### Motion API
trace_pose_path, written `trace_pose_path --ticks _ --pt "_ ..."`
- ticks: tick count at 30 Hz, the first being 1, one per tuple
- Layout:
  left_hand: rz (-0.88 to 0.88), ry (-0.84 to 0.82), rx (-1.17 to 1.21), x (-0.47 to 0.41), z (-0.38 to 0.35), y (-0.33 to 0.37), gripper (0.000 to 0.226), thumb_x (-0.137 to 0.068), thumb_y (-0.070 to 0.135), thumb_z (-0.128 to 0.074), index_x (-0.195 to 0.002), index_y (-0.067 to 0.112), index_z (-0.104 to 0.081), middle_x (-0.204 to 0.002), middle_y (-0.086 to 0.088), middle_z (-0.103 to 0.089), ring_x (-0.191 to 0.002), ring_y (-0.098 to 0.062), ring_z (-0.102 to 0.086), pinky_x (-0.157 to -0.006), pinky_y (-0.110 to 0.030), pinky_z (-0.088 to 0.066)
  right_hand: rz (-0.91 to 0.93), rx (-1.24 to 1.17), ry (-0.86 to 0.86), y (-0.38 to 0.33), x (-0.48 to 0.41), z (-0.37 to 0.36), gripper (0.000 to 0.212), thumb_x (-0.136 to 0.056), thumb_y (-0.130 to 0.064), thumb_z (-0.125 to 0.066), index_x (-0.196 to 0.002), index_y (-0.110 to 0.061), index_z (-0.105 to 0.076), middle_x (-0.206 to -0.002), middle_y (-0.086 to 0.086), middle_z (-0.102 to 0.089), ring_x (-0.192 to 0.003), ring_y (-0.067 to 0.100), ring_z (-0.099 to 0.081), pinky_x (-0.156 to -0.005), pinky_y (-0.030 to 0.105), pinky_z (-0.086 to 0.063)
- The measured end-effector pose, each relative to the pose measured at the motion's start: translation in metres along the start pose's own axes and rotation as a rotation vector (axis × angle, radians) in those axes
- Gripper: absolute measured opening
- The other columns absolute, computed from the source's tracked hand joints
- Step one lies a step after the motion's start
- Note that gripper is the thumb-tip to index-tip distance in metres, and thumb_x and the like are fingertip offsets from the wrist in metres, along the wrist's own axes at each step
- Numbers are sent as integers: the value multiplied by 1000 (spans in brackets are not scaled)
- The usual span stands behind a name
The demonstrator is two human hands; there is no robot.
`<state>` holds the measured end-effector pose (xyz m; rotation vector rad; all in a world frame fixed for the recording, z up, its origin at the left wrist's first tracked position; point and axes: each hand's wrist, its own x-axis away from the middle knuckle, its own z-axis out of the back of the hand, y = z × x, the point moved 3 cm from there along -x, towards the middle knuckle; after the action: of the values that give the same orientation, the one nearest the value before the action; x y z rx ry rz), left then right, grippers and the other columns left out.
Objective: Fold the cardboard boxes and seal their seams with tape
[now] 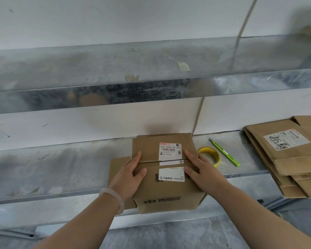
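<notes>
A brown cardboard box point(151, 187) with white shipping labels stands on the metal shelf point(61, 164), its two top flaps folded down and meeting at a seam across the middle. My left hand point(131, 175) presses flat on the left end of the flaps, thumb across the seam. My right hand point(199, 169) presses flat on the right end, fingers straight. A roll of yellow tape point(211, 156) lies just right of the box. A green utility knife point(224, 152) lies beside the roll.
A stack of flattened cardboard boxes point(291, 155) lies at the right end of the shelf, overhanging its front edge. A second metal shelf point(97, 74) runs above, close over the box. A white wall stands behind.
</notes>
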<state>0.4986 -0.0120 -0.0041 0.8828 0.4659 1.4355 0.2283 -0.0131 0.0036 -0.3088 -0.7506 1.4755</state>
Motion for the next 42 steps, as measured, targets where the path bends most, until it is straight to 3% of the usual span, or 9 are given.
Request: trace_pose_path --ticks 10,16,25,30,33,37,39,42 --pt "35 52 -6 -5 -7 3 57 -96 49 -43 -144 56 -14 -142 15 -36 -117 -12 -48 -103 -37 -43 25 110 -56 8 -7 3 62 -94 -63 -37 -147 -60 -3 -163 -15 0 -142 19 -32 -105 39 -42" --pt "47 134 -28 16 -19 10 57 -96 45 -47 -141 61 -15 -129 23 -42 -107 -8 -54 -97 -36 -47 49 98 -64 16 5 7 65 -94 -59 -44 -149 -54 -11 -163 -16 -4 -142 17 -31 -110 39 -41" --pt "104 146 7 20 -29 13 56 -97 42 -48 -127 71 -11 -127 14 -53 -102 -7 -56 -91 -30 -48 117 123 -89 20 0 14 67 -94 -56 -46 -152 -47 -14 -162 -13 -13 -139 15 -36 -107 34 -41" --pt "111 155 38 18 -28 16 52 -94 49 -48 -128 72 -16 -131 14 -49 -99 -1 -54 -77 -15 -43 127 212 -118 25 -7 15 65 -95 -64 -35 -150 -54 -3 -163 -10 -6 -139 20 -37 -104 39 -44" --pt "111 165 62 19 -30 20 53 -88 57 -50 -127 73 -18 -135 14 -45 -103 -4 -54 -82 -20 -47 137 177 -105 28 -7 15 64 -93 -66 -35 -148 -58 -3 -163 -10 -5 -139 20 -36 -105 39 -44" --pt "128 132 67 18 -28 23 77 -66 72 -58 -134 70 -20 -134 18 -44 -109 -10 -55 -90 -30 -51 124 132 -117 36 -10 15 62 -92 -67 -37 -145 -63 -6 -161 -16 -7 -141 17 -31 -108 39 -41" --pt "130 143 62 17 -27 23 78 -64 74 -58 -133 70 -22 -136 16 -44 -111 -11 -55 -93 -35 -51 116 10 -111 42 -12 17 53 -94 -64 -35 -143 -65 -15 -159 -15 -19 -139 15 -34 -107 37 -40" --pt "107 170 -53 17 -27 22 78 -65 79 -50 -136 65 -23 -150 13 -29 -125 -15 -46 -102 -39 -46 19 -185 170 66 -15 28 41 -101 -47 -34 -142 -51 -38 -141 -8 -51 -119 11 -51 -95 29 -42"
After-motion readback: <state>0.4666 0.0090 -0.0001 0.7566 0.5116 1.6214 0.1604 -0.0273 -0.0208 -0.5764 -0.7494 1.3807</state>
